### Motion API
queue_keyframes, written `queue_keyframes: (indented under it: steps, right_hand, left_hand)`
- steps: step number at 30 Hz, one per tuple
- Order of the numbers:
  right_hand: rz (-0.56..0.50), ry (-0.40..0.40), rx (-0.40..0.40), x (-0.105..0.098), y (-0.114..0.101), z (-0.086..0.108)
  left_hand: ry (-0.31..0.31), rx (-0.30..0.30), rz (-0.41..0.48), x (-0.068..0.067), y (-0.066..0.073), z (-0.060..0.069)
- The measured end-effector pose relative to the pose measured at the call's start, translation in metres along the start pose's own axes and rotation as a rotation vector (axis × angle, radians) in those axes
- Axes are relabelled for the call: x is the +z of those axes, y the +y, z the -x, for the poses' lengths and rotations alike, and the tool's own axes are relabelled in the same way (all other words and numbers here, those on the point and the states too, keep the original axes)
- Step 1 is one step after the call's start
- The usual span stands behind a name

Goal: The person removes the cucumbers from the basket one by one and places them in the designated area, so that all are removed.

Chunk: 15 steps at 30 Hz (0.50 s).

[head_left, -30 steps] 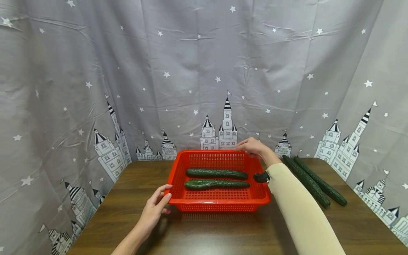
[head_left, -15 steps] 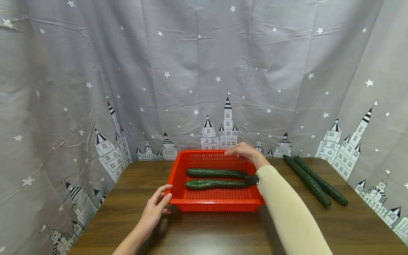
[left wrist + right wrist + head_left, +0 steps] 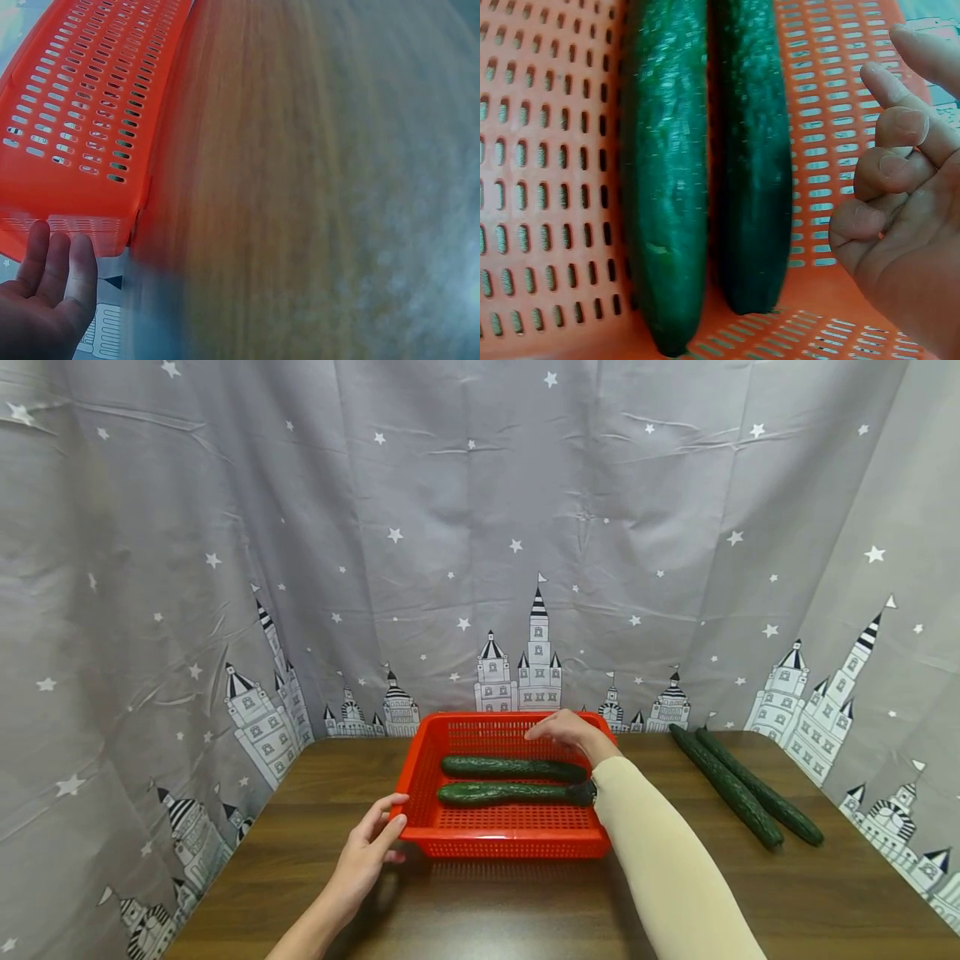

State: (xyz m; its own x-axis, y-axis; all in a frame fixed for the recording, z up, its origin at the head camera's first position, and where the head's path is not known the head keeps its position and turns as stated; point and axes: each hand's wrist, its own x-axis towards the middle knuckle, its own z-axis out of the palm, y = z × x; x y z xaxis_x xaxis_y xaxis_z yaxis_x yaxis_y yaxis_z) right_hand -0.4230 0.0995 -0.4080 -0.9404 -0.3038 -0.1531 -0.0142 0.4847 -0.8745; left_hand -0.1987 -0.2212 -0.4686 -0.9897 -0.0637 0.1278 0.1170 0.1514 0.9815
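In the head view, two dark green cucumbers point(image 3: 487, 792) point(image 3: 513, 767) lie side by side, lengthwise, in a red perforated plastic basket point(image 3: 510, 835). My left hand point(image 3: 362, 852) grips the basket's left end near the front corner, thumb and index finger on the rim. The left wrist view shows its other fingers point(image 3: 56, 266) against the outside of the end wall. Over the right half of the basket hovers my right hand point(image 3: 572, 733), holding nothing. In the right wrist view its fingers point(image 3: 855, 221) are loosely bent beside the cucumbers, apart from them. My right sleeve covers the basket's right end.
Two more cucumbers point(image 3: 727, 785) point(image 3: 761, 787) lie close together, slanting, on the wooden table point(image 3: 300, 827) to the right of the basket. A grey curtain point(image 3: 420, 577) printed with stars and castles hangs behind and along the sides.
My right hand has moved left from the basket's far right corner and sunk slightly over the inside. The left hand and the cucumbers keep their places.
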Motion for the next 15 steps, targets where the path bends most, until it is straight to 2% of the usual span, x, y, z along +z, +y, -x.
queue_keyframes:
  steps: [4,9,15]
  right_hand:
    - [0.023,-0.004,0.014,0.006,0.004,0.002]
    - [-0.013,-0.022,0.026,0.012,0.007,0.007]
    - [0.062,-0.016,0.003,0.016,0.01,0.008]
  left_hand:
    - [0.003,-0.001,-0.002,0.0,0.0,0.001]
    - [-0.001,0.004,-0.003,0.0,0.0,0.001]
    - [-0.005,0.0,-0.002,0.0,0.0,0.0]
